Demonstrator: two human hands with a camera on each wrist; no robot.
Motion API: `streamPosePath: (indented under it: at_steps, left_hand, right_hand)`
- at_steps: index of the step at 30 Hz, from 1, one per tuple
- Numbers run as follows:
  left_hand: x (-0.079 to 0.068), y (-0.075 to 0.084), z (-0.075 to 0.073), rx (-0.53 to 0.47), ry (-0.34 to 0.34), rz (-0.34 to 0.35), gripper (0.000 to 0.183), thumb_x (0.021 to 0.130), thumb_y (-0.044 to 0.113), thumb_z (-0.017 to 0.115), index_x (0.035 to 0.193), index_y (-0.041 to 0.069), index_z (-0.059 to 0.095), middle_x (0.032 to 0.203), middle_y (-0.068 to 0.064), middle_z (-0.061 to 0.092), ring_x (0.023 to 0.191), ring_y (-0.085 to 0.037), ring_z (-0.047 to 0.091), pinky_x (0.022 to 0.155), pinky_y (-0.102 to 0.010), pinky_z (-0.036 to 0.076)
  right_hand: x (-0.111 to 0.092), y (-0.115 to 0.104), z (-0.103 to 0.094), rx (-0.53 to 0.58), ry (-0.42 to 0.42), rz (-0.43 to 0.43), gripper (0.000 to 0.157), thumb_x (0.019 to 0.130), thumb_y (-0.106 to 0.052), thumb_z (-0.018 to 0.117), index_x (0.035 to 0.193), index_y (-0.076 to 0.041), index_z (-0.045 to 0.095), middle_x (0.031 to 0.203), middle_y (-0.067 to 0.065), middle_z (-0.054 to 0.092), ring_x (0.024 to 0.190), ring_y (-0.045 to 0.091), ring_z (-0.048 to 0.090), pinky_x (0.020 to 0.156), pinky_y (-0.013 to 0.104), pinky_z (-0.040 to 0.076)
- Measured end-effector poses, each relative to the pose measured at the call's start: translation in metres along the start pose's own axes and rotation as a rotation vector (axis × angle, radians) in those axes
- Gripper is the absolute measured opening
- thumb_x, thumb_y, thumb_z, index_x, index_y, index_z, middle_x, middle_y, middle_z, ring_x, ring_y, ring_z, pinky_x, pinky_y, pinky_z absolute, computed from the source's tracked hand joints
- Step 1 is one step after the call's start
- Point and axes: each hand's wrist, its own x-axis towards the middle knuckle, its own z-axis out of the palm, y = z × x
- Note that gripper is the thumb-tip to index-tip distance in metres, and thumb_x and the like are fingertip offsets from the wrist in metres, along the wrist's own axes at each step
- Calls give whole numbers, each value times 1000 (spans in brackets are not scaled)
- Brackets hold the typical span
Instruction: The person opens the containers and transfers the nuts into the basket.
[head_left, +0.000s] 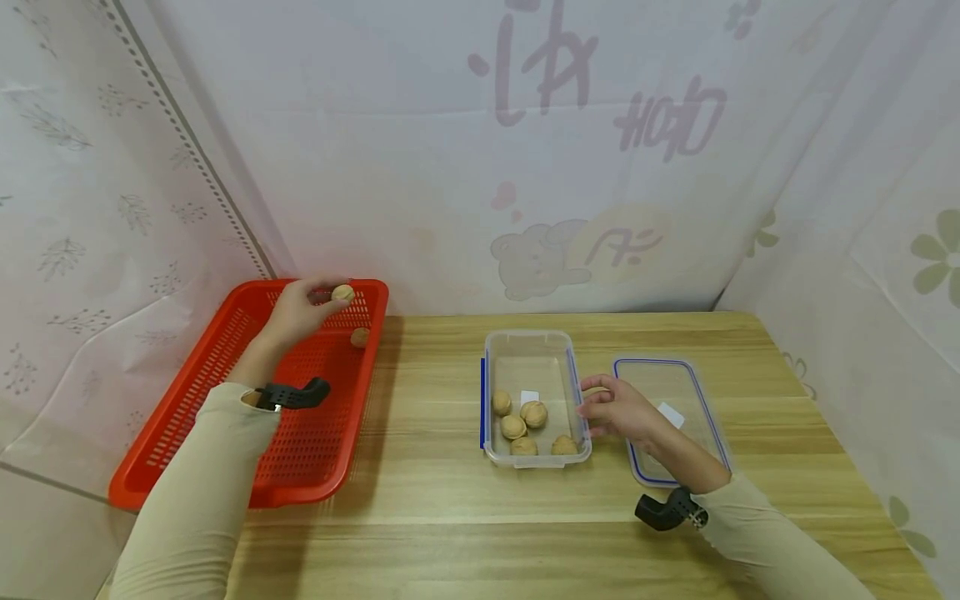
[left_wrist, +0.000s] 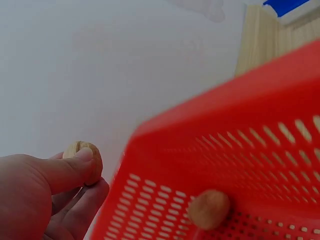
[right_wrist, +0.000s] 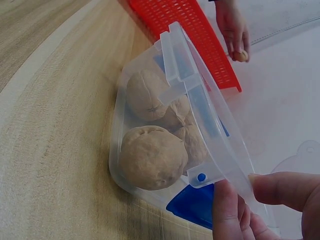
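Observation:
My left hand [head_left: 298, 315] pinches a walnut [head_left: 342, 293] between thumb and fingers, above the far end of a red plastic basket [head_left: 341, 467]. Another walnut [left_wrist: 209, 209] lies inside that basket, apart from the hand. On the table stands a clear plastic container [head_left: 528, 337] with several walnuts [head_left: 534, 413] in its near half and a small white label on its floor. With thumb and fingers, my right hand [head_left: 617, 410] holds the container's right side wall; the right wrist view shows the thumb [right_wrist: 280, 187] at the rim and the fingers against the outside.
A clear lid [head_left: 660, 379] with a blue seal lies on the wooden table [head_left: 450, 533], right of the container and partly under my right forearm. Blue latches [head_left: 483, 404] hang at the container's side. A printed white cloth [head_left: 420, 208] rises behind the table and along both sides.

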Motion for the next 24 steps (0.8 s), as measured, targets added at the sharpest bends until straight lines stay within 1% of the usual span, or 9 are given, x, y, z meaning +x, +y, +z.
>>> streamPosePath:
  at_steps: [2,4,6,10,17,21,24]
  left_hand:
    - [0,-5,0,-16,6,-38,49,103,17,62,146,-3,50,144,-26,51,133,-42,48,99,-49,49]
    - [0,-11,1,-24,13,-64,49,103,19,62,146,-2,50,146,-26,49,136,-45,46,103,-57,46]
    - [0,-17,2,-34,19,-84,50,104,21,62,146,-2,49,147,-27,48,137,-46,44,105,-60,44]
    - [1,-30,4,-27,38,-108,51,103,22,62,146,-4,50,145,-28,48,134,-46,45,103,-59,44]
    - [7,-54,11,-34,44,-163,52,103,20,63,146,-4,49,143,-28,49,130,-45,46,102,-56,44]
    - [9,-64,15,-13,51,-201,52,103,20,63,145,-6,49,142,-31,50,129,-46,47,103,-57,43]
    - [9,-71,19,4,51,-216,52,102,19,64,144,-8,49,140,-32,50,128,-47,47,103,-58,43]
  right_hand:
    - [1,1,0,-2,6,5,48,96,1,63,138,9,40,95,7,63,79,15,63,66,29,60]
    - [1,1,-1,-6,9,8,48,97,1,62,138,9,40,95,7,63,79,15,63,67,29,60]
    - [1,1,-1,-10,7,6,48,97,1,62,138,9,40,95,7,62,80,16,63,68,29,60]
    - [2,2,-2,-8,2,1,47,97,1,62,138,9,40,94,6,62,82,16,64,68,29,60]
    - [2,3,-3,-1,-2,-3,47,97,1,61,138,10,39,93,5,62,81,15,64,68,29,60]
    - [2,3,-2,-8,5,-3,47,97,1,62,138,9,40,93,6,62,80,15,64,68,29,60]
    - [2,2,-1,-12,8,-4,47,97,1,62,138,9,40,93,6,62,79,15,63,67,29,60]
